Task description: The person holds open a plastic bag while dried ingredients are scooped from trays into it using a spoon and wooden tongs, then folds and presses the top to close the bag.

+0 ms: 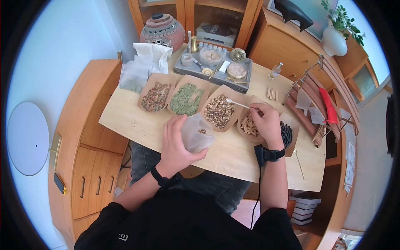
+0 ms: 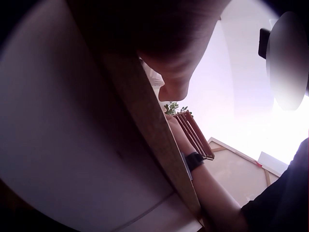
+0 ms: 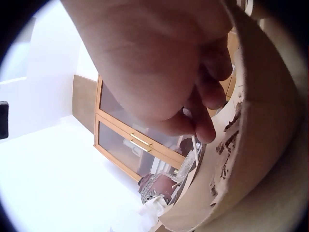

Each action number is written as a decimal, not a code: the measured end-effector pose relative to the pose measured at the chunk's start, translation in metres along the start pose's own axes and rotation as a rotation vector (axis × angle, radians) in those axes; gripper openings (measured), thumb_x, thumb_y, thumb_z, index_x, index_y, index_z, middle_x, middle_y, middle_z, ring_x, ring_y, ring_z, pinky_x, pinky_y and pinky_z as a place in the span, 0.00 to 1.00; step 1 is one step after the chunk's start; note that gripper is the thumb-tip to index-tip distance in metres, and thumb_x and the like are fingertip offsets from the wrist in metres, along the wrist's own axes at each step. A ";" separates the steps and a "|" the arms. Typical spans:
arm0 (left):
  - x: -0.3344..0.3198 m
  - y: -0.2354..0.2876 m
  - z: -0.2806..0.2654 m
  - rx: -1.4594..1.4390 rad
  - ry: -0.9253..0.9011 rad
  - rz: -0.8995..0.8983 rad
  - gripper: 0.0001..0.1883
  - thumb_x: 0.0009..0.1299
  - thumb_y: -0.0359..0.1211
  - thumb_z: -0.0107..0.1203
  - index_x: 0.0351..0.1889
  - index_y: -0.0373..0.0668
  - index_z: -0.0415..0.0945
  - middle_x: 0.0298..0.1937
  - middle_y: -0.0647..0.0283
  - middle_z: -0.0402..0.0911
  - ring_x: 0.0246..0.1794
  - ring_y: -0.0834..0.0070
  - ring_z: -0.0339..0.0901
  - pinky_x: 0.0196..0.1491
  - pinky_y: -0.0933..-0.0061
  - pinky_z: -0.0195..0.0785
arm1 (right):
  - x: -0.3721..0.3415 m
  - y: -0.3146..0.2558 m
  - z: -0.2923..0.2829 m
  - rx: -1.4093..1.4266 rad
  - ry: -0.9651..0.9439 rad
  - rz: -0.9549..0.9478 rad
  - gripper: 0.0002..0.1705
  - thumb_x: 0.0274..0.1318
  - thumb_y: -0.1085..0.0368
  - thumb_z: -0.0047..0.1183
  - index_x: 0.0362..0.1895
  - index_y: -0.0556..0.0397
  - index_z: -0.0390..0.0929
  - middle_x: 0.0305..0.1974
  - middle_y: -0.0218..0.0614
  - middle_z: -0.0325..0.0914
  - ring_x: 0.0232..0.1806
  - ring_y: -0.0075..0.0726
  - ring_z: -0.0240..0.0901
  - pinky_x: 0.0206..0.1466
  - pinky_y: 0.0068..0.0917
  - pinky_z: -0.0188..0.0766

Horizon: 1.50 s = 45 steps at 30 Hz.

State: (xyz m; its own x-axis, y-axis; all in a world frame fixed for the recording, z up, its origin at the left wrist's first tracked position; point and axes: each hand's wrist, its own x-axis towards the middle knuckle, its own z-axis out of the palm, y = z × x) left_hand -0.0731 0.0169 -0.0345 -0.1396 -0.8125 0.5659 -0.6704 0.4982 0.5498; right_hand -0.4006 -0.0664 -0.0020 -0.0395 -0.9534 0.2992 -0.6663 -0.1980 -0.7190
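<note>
We saw a small translucent bag point(image 1: 193, 139) on the near side of the table point(image 1: 229, 154), inside the left hand point(image 1: 177, 143) of the person. This hand was clamped on the bag, with the fingers at 1 side and the thumb at the other. Through the bag we could see a few small brown bits point(image 1: 202, 131).

Counting from the bag, with 12 o'clock at the far side, the right hand point(image 1: 266, 123) was between 2 and 3 o'clock. Its fingertips were together on the handle of a white spoon point(image 1: 237, 103), and the spoon's bowl end was over a paper tray of mixed brown and cream pieces point(image 1: 219, 111), between 1 and 2 o'clock. In the right wrist view we also saw these fingers pinching the handle.

Just beside, we saw 4 other paper trays: green dried leaves point(image 1: 185, 100) near 11 o'clock, a reddish mix point(image 1: 155, 97) between 10 and 11, tan chips point(image 1: 249, 127) near 3, and dark pieces point(image 1: 286, 135) also near 3, farther out.

Beyond them, between 12 and 1 o'clock, was a grey box point(image 1: 188, 71) with small dishes and jars. Pale bags point(image 1: 156, 58) stood near 11, and a patterned urn point(image 1: 162, 33) between 11 and 12. Near 2 o'clock we saw a glass bottle point(image 1: 275, 71) and short sticks point(image 1: 272, 93). A golden thin tool point(image 1: 299, 164) lay between 3 and 4.
</note>
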 end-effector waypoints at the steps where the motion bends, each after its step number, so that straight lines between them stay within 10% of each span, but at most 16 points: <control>1: 0.000 0.001 0.000 -0.007 -0.007 -0.011 0.63 0.50 0.39 0.86 0.83 0.38 0.60 0.76 0.43 0.70 0.77 0.41 0.68 0.79 0.41 0.65 | 0.000 0.000 0.001 0.021 -0.035 0.009 0.13 0.73 0.64 0.65 0.52 0.60 0.93 0.32 0.45 0.90 0.32 0.38 0.87 0.42 0.34 0.82; 45: 0.008 -0.003 -0.002 -0.025 -0.114 -0.065 0.65 0.50 0.40 0.86 0.84 0.38 0.57 0.79 0.42 0.67 0.79 0.40 0.65 0.81 0.39 0.63 | -0.001 -0.014 -0.008 0.250 -0.211 0.051 0.09 0.70 0.69 0.69 0.48 0.63 0.94 0.34 0.32 0.84 0.34 0.23 0.73 0.39 0.27 0.69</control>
State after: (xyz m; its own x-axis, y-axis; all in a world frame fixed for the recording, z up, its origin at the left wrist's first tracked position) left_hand -0.0706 0.0097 -0.0300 -0.1788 -0.8719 0.4559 -0.6625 0.4493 0.5994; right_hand -0.3968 -0.0607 0.0125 0.1040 -0.9846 0.1408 -0.4627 -0.1732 -0.8694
